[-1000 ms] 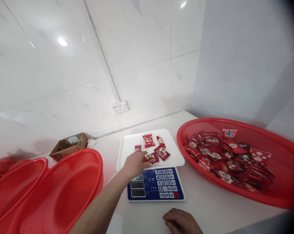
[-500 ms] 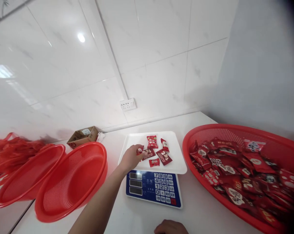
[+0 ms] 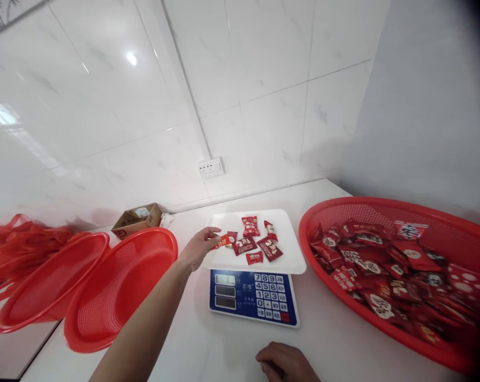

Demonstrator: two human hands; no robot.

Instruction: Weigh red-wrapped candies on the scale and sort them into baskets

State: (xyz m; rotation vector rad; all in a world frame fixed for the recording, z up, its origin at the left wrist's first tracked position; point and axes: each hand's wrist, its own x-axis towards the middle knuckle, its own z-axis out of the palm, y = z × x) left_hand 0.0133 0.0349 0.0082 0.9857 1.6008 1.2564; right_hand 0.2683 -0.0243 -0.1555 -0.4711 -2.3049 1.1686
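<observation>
At the left side of the white weighing tray (image 3: pixel 293 260), my left hand (image 3: pixel 200 248) pinches a small red-orange snack packet (image 3: pixel 223 242) between thumb and fingers. Several red and dark red wrapped snack packets (image 3: pixel 250 226) lie spread on the tray just right of it. The tray tops a blue digital scale (image 3: pixel 247 292) with a number keypad; I cannot read its displays. My right hand (image 3: pixel 285 362) rests low in front of the scale, its fingers curled and nothing visible in them.
On the right stands a big red basket (image 3: pixel 323 212) full of wrapped snacks. To the left are a red basket (image 3: pixel 80 331) and another red basket (image 3: pixel 9 313) beside it. Red net bags (image 3: pixel 28 246) lie piled behind them. A cardboard box (image 3: pixel 132 225) sits near the wall.
My left hand has drawn back leftward from the packets, with a red-orange packet now showing in its fingers. My right hand shows more fully at the bottom. The view has shifted slightly.
</observation>
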